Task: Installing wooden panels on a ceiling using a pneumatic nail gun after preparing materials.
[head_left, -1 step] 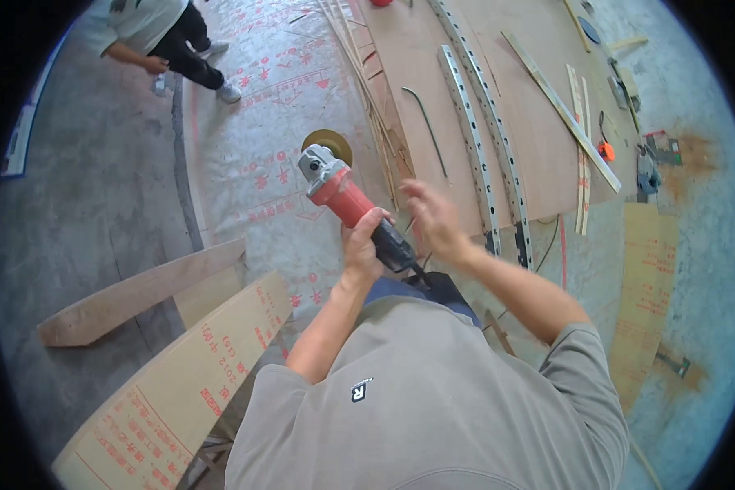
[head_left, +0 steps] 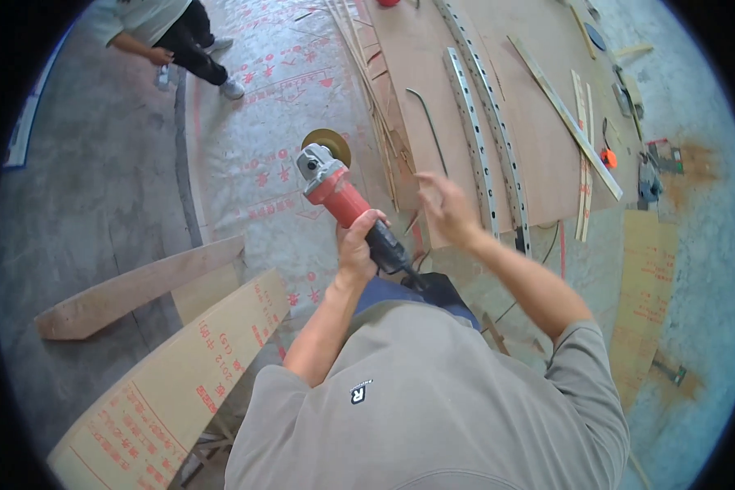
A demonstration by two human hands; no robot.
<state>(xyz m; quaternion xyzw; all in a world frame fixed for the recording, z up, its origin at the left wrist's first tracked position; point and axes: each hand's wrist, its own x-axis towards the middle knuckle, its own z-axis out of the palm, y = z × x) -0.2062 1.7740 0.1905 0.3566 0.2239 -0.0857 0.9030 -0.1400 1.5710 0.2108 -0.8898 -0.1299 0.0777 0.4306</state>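
Note:
My left hand [head_left: 358, 237] is wrapped round the body of an angle grinder [head_left: 341, 202] with a red housing, metal gear head and black rear end. A gold-coloured disc [head_left: 335, 142] shows at its far end, and a dark cord [head_left: 416, 282] runs from the handle end toward my lap. My right hand [head_left: 453, 212] is slightly blurred, fingers apart and empty, to the right of the grinder and over the near part of a plywood sheet [head_left: 514, 139].
Perforated metal rails [head_left: 474, 122], wooden strips [head_left: 554, 94], a bent rod [head_left: 429, 122] and an orange tape measure [head_left: 607, 159] lie on the sheet. A person [head_left: 167, 37] stands top left holding a small object. Cut boards [head_left: 151, 392] lie left; a printed board [head_left: 641, 286] lies right.
My right hand has moved slightly right, away from the grinder. The grinder in my left hand has shifted a little left. The surroundings have shifted slightly in the view.

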